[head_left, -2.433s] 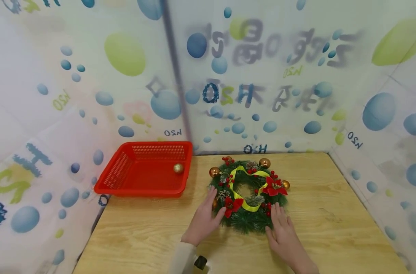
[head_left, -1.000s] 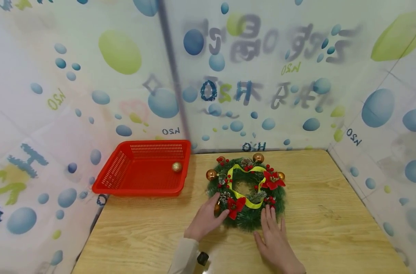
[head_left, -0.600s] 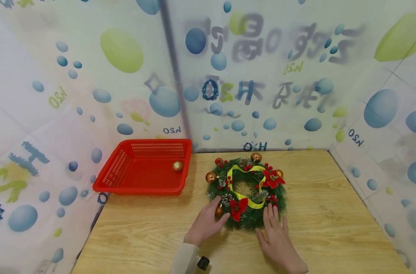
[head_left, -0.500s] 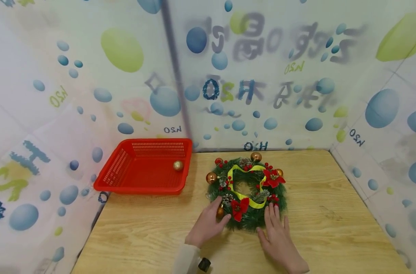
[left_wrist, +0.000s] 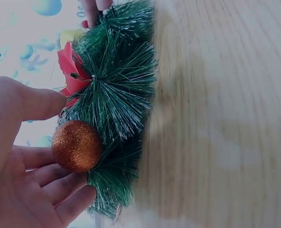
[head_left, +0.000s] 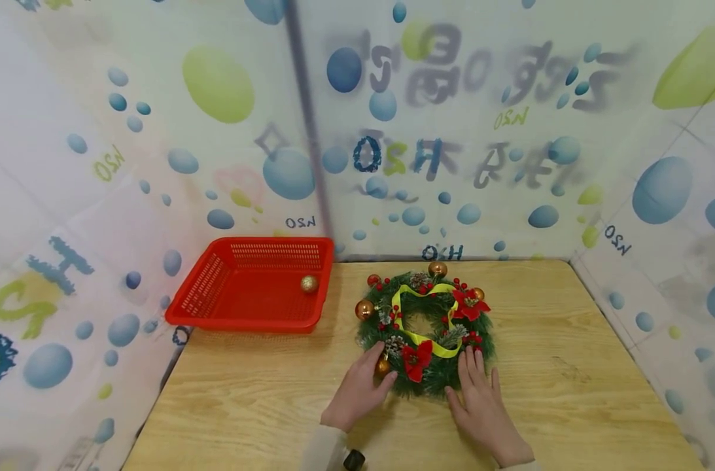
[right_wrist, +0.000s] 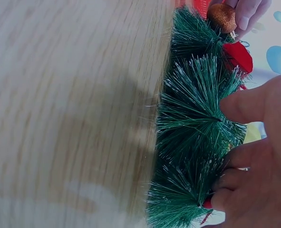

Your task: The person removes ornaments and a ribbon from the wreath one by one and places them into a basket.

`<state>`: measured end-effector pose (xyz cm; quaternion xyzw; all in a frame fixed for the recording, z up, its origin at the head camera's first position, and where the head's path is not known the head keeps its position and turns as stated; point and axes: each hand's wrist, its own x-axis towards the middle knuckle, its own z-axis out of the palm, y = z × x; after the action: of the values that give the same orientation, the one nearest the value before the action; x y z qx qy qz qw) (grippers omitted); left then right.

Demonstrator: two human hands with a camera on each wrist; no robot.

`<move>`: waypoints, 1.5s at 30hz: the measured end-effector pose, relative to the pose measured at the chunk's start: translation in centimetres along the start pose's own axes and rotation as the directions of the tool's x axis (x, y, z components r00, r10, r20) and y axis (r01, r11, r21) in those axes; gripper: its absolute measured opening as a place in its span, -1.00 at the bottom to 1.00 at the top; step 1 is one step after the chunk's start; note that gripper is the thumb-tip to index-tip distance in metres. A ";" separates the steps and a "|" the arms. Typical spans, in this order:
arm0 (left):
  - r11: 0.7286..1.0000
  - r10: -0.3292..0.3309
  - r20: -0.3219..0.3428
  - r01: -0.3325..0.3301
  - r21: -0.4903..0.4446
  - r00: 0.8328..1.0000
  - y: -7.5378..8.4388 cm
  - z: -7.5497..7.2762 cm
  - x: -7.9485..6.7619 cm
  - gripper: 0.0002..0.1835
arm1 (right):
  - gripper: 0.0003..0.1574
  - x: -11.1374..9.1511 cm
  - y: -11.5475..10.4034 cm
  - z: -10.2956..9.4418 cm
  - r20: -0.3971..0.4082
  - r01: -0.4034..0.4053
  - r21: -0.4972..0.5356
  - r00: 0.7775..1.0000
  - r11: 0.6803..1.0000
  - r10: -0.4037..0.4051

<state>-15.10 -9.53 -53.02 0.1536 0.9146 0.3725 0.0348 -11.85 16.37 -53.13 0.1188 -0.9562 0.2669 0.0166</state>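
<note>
A green wreath lies on the wooden table, trimmed with red poinsettias, berries, pine cones, shiny baubles and a yellow ribbon. At its near left edge is my left hand, thumb spread from the fingers. In the left wrist view those fingers reach behind a coppery glitter bauble, fingertips at the needles, with the thumb by a poinsettia. My right hand lies against the near right edge, fingers extended over the red berries. Its thumb touches the needles in the right wrist view.
A red plastic basket with slotted sides stands at the table's back left, holding one gold ball. A small black object is beside the left sleeve. Printed sheeting walls in the table at the back and sides.
The wreath has turned a little counterclockwise: its near poinsettia has shifted right, its far bauble left. Both hands have stayed at its near edge, and the head view has shifted slightly.
</note>
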 end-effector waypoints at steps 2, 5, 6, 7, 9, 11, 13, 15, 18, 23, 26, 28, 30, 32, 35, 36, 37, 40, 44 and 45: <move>1.000 0.006 -0.007 -0.006 0.003 1.000 0.0 0.1 -0.1 -0.28 | -0.07 0.1 0.1 0.1 -0.005 0.005 -0.004 1.000 1.000 -0.005; 1.000 -0.002 -0.010 0.002 0.000 1.000 0.0 0.2 -0.3 -0.29 | -0.07 0.2 0.2 0.2 -0.006 0.011 -0.002 1.000 1.000 -0.011; 1.000 -0.006 -0.012 0.006 0.000 1.000 0.0 0.2 -0.3 -0.29 | -0.08 0.2 0.2 0.2 -0.007 0.012 -0.002 1.000 1.000 -0.012; 1.000 -0.003 -0.018 0.003 0.005 1.000 0.0 0.3 -0.3 -0.29 | -0.08 0.2 0.3 0.2 -0.005 0.012 -0.004 1.000 1.000 -0.012; 1.000 0.001 -0.028 -0.001 0.008 1.000 0.0 0.4 -0.4 -0.29 | -0.08 0.3 0.3 0.2 -0.002 0.013 -0.008 1.000 1.000 -0.013; 1.000 0.018 -0.043 -0.017 0.014 0.999 0.0 0.4 -0.4 -0.29 | -0.08 0.3 0.3 0.1 -0.001 0.013 -0.013 1.000 1.000 -0.013; 0.999 0.030 -0.052 -0.029 0.014 0.998 0.0 0.5 -0.4 -0.29 | -0.08 0.4 0.3 0.0 0.000 0.014 -0.009 1.000 1.000 -0.014; 0.999 0.032 -0.058 -0.032 0.007 0.998 0.0 0.6 -0.5 -0.30 | -0.09 0.5 0.4 -0.1 -0.001 0.012 -0.002 1.000 1.000 -0.012; 0.999 0.033 -0.063 -0.033 -0.002 0.998 0.0 0.7 -0.6 -0.31 | -0.09 0.4 0.5 -0.1 -0.003 0.012 0.004 1.000 1.000 -0.012; 0.999 0.040 -0.092 -0.042 -0.021 0.995 -0.3 0.8 -0.7 -0.35 | -0.09 0.4 0.7 0.0 -0.021 0.035 0.004 0.999 0.999 -0.035; 0.997 0.053 -0.133 -0.060 -0.050 0.990 -0.5 0.6 -0.8 -0.37 | -0.09 0.2 0.7 0.0 -0.047 0.062 0.016 0.997 0.998 -0.061; 0.994 0.074 -0.174 -0.086 -0.063 0.982 -0.5 0.4 -0.8 -0.38 | -0.08 0.1 0.7 -0.2 -0.073 0.085 0.019 0.994 0.996 -0.083; 0.991 0.096 -0.223 -0.114 -0.068 0.970 -0.6 0.3 -0.9 -0.39 | -0.07 -0.1 0.7 -0.5 -0.093 0.097 0.031 0.991 0.995 -0.094; 0.988 0.115 -0.270 -0.137 -0.065 0.956 -0.6 0.2 -1.0 -0.40 | -0.05 -0.3 0.7 -0.7 -0.110 0.105 0.047 0.989 0.993 -0.100; 0.986 0.135 -0.321 -0.160 -0.053 0.938 -0.8 0.4 -1.2 -0.42 | -0.04 -0.5 0.5 -1.0 -0.132 0.112 0.058 0.986 0.992 -0.103; 0.985 0.138 -0.329 -0.165 -0.055 0.934 -0.8 0.5 -1.3 -0.43 | -0.04 -0.4 0.5 -1.0 -0.139 0.118 0.050 0.984 0.992 -0.110; 0.985 0.138 -0.335 -0.165 -0.053 0.932 -0.8 0.6 -1.4 -0.44 | -0.04 -0.4 0.4 -0.9 -0.143 0.126 0.042 0.983 0.991 -0.119; 0.984 0.135 -0.343 -0.167 -0.065 0.929 -0.7 1.1 -1.6 -0.45 | -0.06 -0.3 0.2 -0.4 -0.142 0.146 0.015 0.980 0.989 -0.143; 0.985 0.113 -0.337 -0.150 -0.087 0.935 -0.6 1.6 -1.7 -0.45 | -0.10 -0.3 0.1 0.5 -0.118 0.157 0.002 0.981 0.988 -0.155; 0.985 0.109 -0.340 -0.147 -0.089 0.934 -0.6 1.7 -1.7 -0.45 | -0.10 -0.3 0.1 0.7 -0.113 0.157 -0.005 0.981 0.988 -0.156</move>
<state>-13.33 -9.31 -54.74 0.1455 0.8726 0.4459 -0.1362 -11.53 16.16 -53.79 0.1785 -0.9409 0.2731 0.0913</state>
